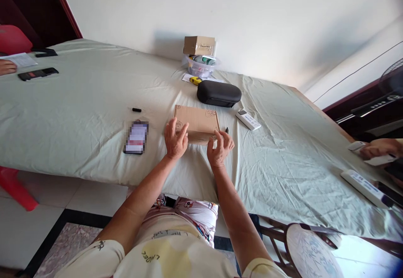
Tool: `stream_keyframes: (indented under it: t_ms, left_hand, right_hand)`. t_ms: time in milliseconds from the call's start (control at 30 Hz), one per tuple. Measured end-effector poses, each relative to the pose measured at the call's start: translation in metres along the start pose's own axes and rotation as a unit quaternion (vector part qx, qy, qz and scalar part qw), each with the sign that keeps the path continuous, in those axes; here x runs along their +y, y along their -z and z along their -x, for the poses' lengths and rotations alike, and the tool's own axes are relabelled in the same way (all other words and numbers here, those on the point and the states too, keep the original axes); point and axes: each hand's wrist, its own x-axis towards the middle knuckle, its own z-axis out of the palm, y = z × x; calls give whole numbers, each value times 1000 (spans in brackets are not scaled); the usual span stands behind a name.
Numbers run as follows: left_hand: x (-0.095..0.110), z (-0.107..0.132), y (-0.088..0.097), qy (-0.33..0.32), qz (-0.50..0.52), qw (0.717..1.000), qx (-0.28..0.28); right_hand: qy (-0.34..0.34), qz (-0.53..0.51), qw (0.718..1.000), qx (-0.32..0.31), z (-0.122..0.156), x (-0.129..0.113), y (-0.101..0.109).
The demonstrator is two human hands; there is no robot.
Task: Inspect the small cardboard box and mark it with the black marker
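A flat brown cardboard box (197,120) lies on the pale green cloth-covered table (78,101) in front of me. My left hand (175,139) rests on the box's near left corner with its fingers spread. At the near right corner, my right hand (220,147) curls its fingers against the box's front edge and holds a black pen whose tip (226,130) pokes up beside the box. A phone (136,137) lies face up just left of my left hand.
Behind the box lie a black zip case (218,93), a white remote (248,120), a small cardboard box (199,45) on a plastic tub and a black pen cap (136,110). Other people's hands (379,148) and phones sit at the left and right edges.
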Motion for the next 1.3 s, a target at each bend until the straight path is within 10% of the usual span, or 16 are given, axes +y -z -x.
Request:
stream_keyframes:
  t_ms: [333,833,1300]
  left_hand:
    - [14,4,-2,-77,26,992,-94]
    - [11,3,-1,-67,24,993,-90]
    - [5,0,4,-69,64,987,-133]
  right_hand:
    - [34,-64,985,-159,6,-37,-2]
    - [-125,-118,984,-48,-7,13,7]
    - [35,-245,948,-198,9,-34,2]
